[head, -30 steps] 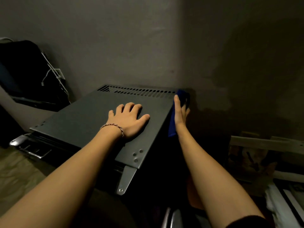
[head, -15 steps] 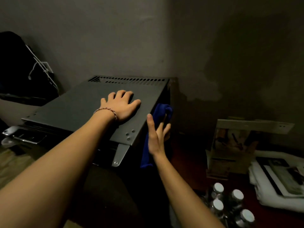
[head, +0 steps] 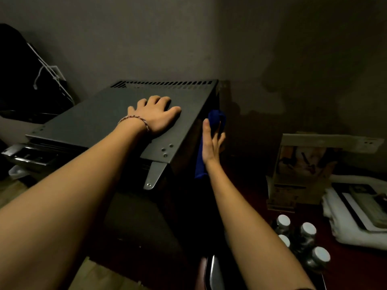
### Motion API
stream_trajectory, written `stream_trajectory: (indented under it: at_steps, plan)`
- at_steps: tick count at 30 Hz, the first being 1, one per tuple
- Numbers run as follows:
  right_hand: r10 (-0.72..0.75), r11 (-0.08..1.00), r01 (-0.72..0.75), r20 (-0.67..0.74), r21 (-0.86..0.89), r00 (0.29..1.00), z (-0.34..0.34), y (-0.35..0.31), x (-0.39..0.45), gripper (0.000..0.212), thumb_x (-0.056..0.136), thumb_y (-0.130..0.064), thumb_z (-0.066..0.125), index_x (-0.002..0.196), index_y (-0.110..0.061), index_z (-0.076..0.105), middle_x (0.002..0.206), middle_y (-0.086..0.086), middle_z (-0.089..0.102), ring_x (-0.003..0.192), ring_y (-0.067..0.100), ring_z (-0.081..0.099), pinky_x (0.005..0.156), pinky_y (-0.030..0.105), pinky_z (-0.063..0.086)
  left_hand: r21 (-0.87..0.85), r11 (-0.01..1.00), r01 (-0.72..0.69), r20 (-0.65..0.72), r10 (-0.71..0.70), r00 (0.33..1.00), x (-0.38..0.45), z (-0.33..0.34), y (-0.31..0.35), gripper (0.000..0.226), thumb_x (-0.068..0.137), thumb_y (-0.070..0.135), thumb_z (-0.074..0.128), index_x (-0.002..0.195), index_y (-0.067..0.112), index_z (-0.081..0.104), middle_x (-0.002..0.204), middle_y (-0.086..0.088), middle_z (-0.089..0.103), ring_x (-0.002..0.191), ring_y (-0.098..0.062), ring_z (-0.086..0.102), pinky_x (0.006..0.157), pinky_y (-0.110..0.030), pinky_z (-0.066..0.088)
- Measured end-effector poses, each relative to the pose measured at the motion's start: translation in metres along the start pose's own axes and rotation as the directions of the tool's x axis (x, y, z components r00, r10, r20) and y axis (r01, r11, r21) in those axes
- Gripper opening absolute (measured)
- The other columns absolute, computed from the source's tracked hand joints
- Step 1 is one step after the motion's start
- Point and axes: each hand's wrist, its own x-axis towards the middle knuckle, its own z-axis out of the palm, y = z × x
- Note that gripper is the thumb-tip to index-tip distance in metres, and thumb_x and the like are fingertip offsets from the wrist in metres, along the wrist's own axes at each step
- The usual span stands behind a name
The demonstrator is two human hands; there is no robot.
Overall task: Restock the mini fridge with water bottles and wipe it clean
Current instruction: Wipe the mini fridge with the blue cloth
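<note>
The mini fridge (head: 100, 120) is a dark box with a grey metal top, standing against the wall. My left hand (head: 156, 116) lies flat, palm down, on that top near its right edge. My right hand (head: 211, 143) presses a blue cloth (head: 215, 120) flat against the fridge's dark right side wall; the cloth hangs down below my wrist. Several water bottles (head: 307, 231) with white caps stand on the floor at the lower right. The fridge's inside is hidden from here.
A cardboard box (head: 303, 168) stands against the wall at the right, with folded white towels and papers (head: 356, 216) beside it. A black bag with white cords (head: 25, 80) leans at the left. The fridge door's metal handle (head: 27, 158) juts out at the left.
My right hand with the cloth slid down the fridge's right side from the top rear corner, then back up a little. My left hand stayed flat on the top.
</note>
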Motion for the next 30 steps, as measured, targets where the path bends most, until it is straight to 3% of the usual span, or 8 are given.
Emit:
stream_trajectory:
  at_steps: [8, 12, 14, 20, 26, 30]
  plan:
    - [0.146, 0.989, -0.145, 0.028, -0.015, 0.989, 0.001, 0.070, -0.046, 0.082, 0.092, -0.073, 0.034, 0.158, -0.033, 0.006, 0.165, -0.002, -0.015, 0.151, 0.032, -0.013, 0.119, 0.050, -0.006, -0.009, 1.000, -0.023, 0.025, 0.023, 0.999, -0.002, -0.002, -0.001, 0.067, 0.089, 0.070, 0.024, 0.146, 0.036, 0.031, 0.159, 0.002, 0.023, 0.143, -0.033, 0.022, 0.111, -0.057, 0.019]
    - [0.140, 0.990, -0.142, 0.086, 0.020, 0.986, 0.010, 0.096, -0.105, 0.133, 0.050, -0.100, 0.032, 0.158, -0.029, -0.001, 0.163, -0.006, -0.023, 0.149, 0.027, -0.022, 0.121, 0.055, -0.006, -0.010, 1.000, -0.026, 0.044, 0.026, 0.999, -0.005, -0.004, 0.000, 0.065, 0.090, 0.068, 0.024, 0.145, 0.035, 0.032, 0.159, 0.001, 0.023, 0.143, -0.035, 0.022, 0.112, -0.059, 0.018]
    - [0.106, 0.993, -0.110, 0.091, 0.032, 0.990, 0.014, 0.096, -0.119, 0.145, 0.036, -0.109, 0.027, 0.157, -0.034, -0.002, 0.162, -0.008, -0.027, 0.148, 0.024, -0.024, 0.120, 0.057, -0.005, -0.011, 1.000, -0.026, 0.044, 0.027, 0.999, -0.006, -0.005, 0.001, 0.064, 0.090, 0.068, 0.024, 0.145, 0.034, 0.033, 0.159, 0.000, 0.023, 0.143, -0.035, 0.022, 0.112, -0.059, 0.017]
    - [-0.041, 0.998, 0.037, 0.077, 0.056, 0.996, 0.017, 0.047, -0.105, 0.125, 0.045, -0.107, 0.026, 0.153, -0.050, -0.004, 0.161, -0.012, -0.026, 0.150, 0.023, -0.020, 0.119, 0.060, -0.002, 0.003, 1.000, -0.023, 0.034, 0.023, 0.999, -0.008, -0.004, 0.002, 0.067, 0.089, 0.068, 0.023, 0.146, 0.035, 0.031, 0.160, 0.000, 0.023, 0.143, -0.035, 0.022, 0.113, -0.058, 0.019]
    - [-0.091, 0.995, 0.089, 0.026, 0.046, 0.996, 0.008, 0.014, -0.050, 0.101, 0.068, -0.086, 0.030, 0.156, -0.042, 0.005, 0.165, -0.001, -0.017, 0.151, 0.024, -0.012, 0.120, 0.048, -0.004, 0.029, 0.999, -0.017, 0.034, 0.016, 0.999, -0.006, -0.003, 0.005, 0.065, 0.091, 0.069, 0.023, 0.145, 0.035, 0.032, 0.157, -0.003, 0.025, 0.142, -0.035, 0.023, 0.112, -0.057, 0.019]
    - [-0.045, 0.998, 0.045, 0.003, 0.037, 0.999, 0.003, 0.005, 0.003, 0.086, 0.085, -0.080, 0.034, 0.157, -0.040, 0.008, 0.166, 0.003, -0.013, 0.151, 0.032, -0.014, 0.119, 0.052, -0.005, 0.014, 1.000, -0.021, 0.015, 0.021, 1.000, -0.002, 0.000, 0.002, 0.064, 0.091, 0.069, 0.023, 0.146, 0.037, 0.031, 0.158, 0.000, 0.024, 0.143, -0.033, 0.021, 0.114, -0.057, 0.017]
